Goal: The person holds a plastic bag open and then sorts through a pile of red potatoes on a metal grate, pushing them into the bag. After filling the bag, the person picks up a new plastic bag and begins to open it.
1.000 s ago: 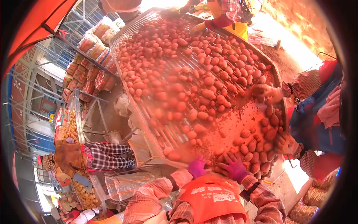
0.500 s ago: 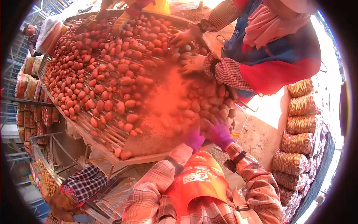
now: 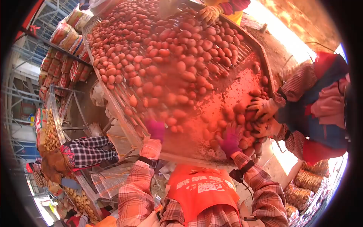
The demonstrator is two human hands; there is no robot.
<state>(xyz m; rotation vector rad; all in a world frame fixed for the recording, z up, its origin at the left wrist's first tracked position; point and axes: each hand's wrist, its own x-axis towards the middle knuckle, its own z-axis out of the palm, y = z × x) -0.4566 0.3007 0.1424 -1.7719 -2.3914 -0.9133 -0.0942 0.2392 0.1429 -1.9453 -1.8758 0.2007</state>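
1. Head view, looking down a long sorting table heaped with red-skinned potatoes. They cover the slatted bed from the far end almost to the near lip, and everything is tinted orange-red.
2. Left hand, in a purple glove, is raised at the near left side of the table, just beside the bars and close to a few loose potatoes. It is blurred, so I cannot tell whether it grips anything.
3. Right hand, also purple-gloved, lies with fingers spread on the pile at the near right corner. It is flat on the potatoes and not closed round any of them.
4. Both forearms wear pink plaid sleeves, and an orange bib with pale lettering sits between them at the bottom of the view.
5. A co-worker at the right edge, in a checked sleeve and blue-and-red clothing, has two light-gloved hands in the same corner pile — the upper hand and the lower hand, which lies just beside the wearer's right hand.
6. At the far end a yellow-gloved hand of another person rests on the potatoes.
7. Below the table on the left, a black-and-white checked sleeve ends in a brown glove, next to a crate of paler potatoes.
8. Filled printed sacks are stacked along the upper left — mesh bags of potatoes lie at the lower right.
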